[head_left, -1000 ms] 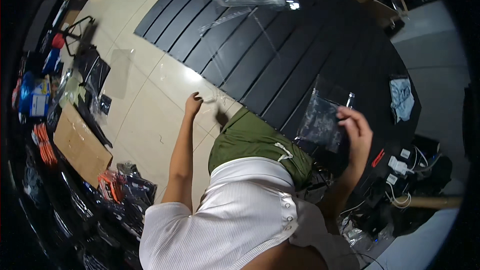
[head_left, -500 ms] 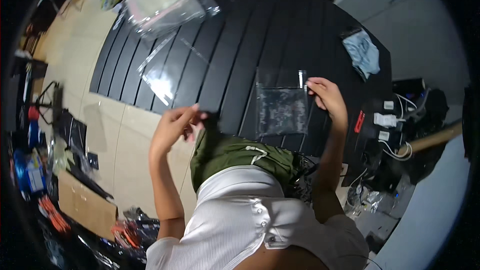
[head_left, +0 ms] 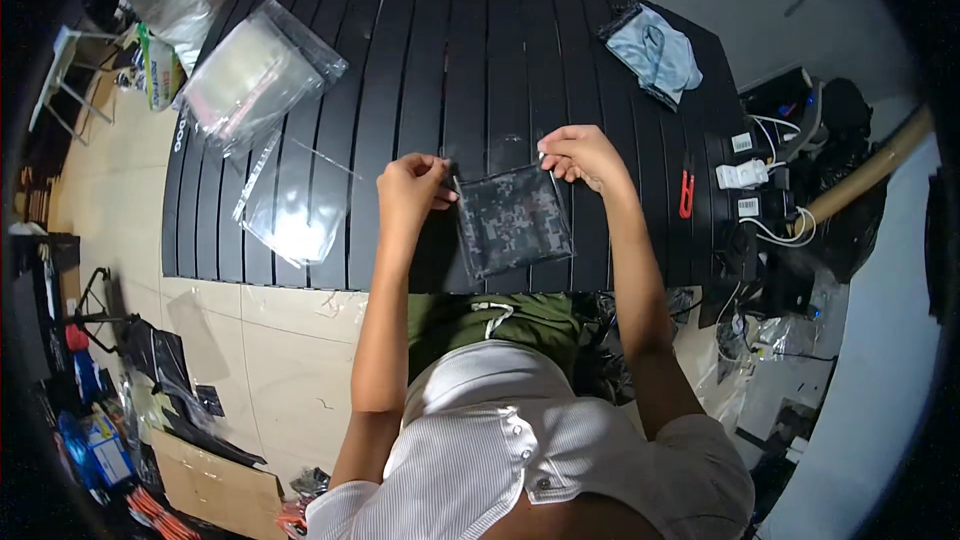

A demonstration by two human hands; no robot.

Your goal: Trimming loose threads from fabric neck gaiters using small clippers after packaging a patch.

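Digital-camo cloth (head_left: 515,218) already sits in clear sleeve (head_left: 520,232) over the tabletop (head_left: 420,70), between our left hand (head_left: 410,188) and right hand (head_left: 587,155), each pinching an upper corner. We think the flap (head_left: 513,152) isn't closed yet. Flat clear bag (head_left: 303,208) left of left hand.

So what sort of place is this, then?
Probably a small workroom or storeroom: a black slatted table holds a pile of clear plastic bags and a bagged camouflage item, with brown cardboard on the tiled floor.
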